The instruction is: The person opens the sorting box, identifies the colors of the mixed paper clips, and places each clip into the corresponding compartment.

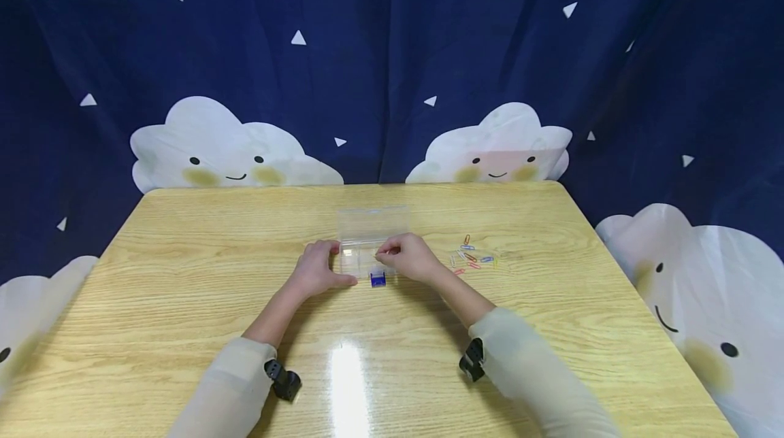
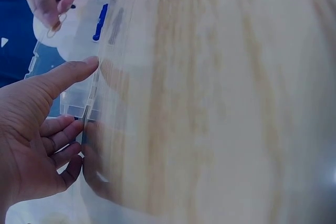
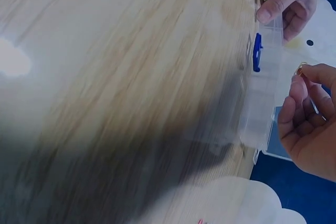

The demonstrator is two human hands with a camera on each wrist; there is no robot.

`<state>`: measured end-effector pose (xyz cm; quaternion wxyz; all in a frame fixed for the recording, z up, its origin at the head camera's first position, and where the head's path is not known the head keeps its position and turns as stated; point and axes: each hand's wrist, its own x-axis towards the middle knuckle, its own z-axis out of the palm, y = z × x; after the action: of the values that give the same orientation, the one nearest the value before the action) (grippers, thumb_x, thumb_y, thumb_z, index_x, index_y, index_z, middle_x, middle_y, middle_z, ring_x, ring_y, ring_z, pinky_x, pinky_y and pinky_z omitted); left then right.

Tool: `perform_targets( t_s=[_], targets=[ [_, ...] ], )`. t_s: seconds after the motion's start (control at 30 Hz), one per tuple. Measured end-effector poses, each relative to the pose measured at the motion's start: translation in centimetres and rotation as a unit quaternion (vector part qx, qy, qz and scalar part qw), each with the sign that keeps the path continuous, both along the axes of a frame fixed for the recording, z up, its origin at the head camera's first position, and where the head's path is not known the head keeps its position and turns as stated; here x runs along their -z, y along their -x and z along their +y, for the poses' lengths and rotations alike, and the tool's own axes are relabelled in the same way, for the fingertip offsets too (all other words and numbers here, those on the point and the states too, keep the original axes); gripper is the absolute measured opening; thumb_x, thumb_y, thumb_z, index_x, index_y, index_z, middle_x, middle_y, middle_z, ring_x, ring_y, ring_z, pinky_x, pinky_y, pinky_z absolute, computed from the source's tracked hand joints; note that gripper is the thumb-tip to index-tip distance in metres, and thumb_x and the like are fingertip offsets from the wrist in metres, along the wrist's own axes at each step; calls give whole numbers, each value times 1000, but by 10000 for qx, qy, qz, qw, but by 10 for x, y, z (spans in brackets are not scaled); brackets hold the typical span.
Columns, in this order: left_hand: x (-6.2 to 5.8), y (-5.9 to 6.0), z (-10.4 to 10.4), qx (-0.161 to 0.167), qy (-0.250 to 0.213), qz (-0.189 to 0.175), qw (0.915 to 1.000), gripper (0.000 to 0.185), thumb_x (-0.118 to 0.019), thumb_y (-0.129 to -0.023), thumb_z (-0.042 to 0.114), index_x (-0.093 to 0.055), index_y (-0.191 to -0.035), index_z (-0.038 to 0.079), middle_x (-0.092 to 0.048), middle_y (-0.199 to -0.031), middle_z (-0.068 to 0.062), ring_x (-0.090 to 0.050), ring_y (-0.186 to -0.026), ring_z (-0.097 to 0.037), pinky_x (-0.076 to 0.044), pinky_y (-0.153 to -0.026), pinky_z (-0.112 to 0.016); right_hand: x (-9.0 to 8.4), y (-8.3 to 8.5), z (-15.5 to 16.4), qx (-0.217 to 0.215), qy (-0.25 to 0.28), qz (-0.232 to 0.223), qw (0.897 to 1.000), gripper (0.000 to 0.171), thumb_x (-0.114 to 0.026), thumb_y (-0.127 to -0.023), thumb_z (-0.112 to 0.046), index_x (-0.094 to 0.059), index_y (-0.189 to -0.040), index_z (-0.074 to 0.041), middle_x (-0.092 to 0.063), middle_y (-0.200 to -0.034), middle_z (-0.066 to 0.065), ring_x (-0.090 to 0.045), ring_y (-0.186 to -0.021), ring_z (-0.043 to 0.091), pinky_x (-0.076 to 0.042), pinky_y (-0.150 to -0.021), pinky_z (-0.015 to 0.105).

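Note:
A clear plastic box [image 1: 350, 264] with compartments stands on the table, its clear lid [image 1: 372, 224] swung back away from the person. On its front side is a blue latch [image 1: 378, 280]. My left hand [image 1: 315, 269] holds the box's left end, thumb along the front edge and the other fingers around the side and back. Over the right part of the box, my right hand [image 1: 409, 258] pinches a small orange-yellow paper clip [image 2: 56, 26] between thumb and fingertips. The right wrist view shows the clip's rounded end [image 3: 301, 68] poking out of the pinch.
To the right of the box, several coloured paper clips [image 1: 470, 258] lie scattered on the wooden table [image 1: 214, 241]. A dark blue curtain [image 1: 367, 71] with clouds and triangles hangs behind and beside the table. Each sleeve carries a black wrist camera [image 1: 283, 381].

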<state>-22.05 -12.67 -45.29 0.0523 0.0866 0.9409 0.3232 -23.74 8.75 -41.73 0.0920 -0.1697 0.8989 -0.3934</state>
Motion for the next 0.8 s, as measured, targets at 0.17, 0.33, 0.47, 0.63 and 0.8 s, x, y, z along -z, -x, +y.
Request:
perform_targets(
  t_s=[0.17,0.33,0.47,0.63,0.8],
  targets=[
    [0,0,0,-30,-46,-41,10000,86,-82,-68,38,-44,-134,-2,-55,-124,-15,-44,-119,-33,-38,-99,-48,-1,3,-9,28,57,-57,10000,13,-66,-86,-21,-74,-87,-10,-64,-75,0,-51,-65,8,-43,-59,21],
    [0,0,0,18,-34,-18,10000,85,-82,-68,39,-45,-133,-2,-55,-123,-15,-44,-119,-34,-39,-99,-48,0,5,-16,-43,68,-109,9999,14,-66,-86,-20,-74,-88,-9,-63,-73,-1,-48,-62,8,-41,-55,20],
    [-1,0,0,-23,-49,-50,10000,85,-82,-68,38,-45,-133,-2,-55,-124,-15,-43,-119,-34,-38,-99,-48,-2,4,-22,-120,18,-76,9999,15,-66,-86,-21,-74,-88,-9,-61,-71,-2,-46,-60,7,-39,-53,19],
    [-2,0,1,-56,-89,-165,9998,85,-81,-69,38,-44,-135,-1,-53,-127,-16,-42,-120,-34,-38,-100,-48,-2,3,-28,-205,-14,-71,9998,14,-65,-86,-19,-74,-88,-8,-56,-66,-4,-43,-54,6,-36,-50,18],
    [-3,-1,1,-14,-63,-164,9998,84,-81,-70,38,-44,-134,-2,-53,-128,-17,-41,-122,-35,-38,-100,-48,1,1,-34,-355,-139,-90,9992,14,-64,-87,-19,-74,-89,-9,-55,-64,-6,-42,-52,5,-35,-49,17]
  ],
)
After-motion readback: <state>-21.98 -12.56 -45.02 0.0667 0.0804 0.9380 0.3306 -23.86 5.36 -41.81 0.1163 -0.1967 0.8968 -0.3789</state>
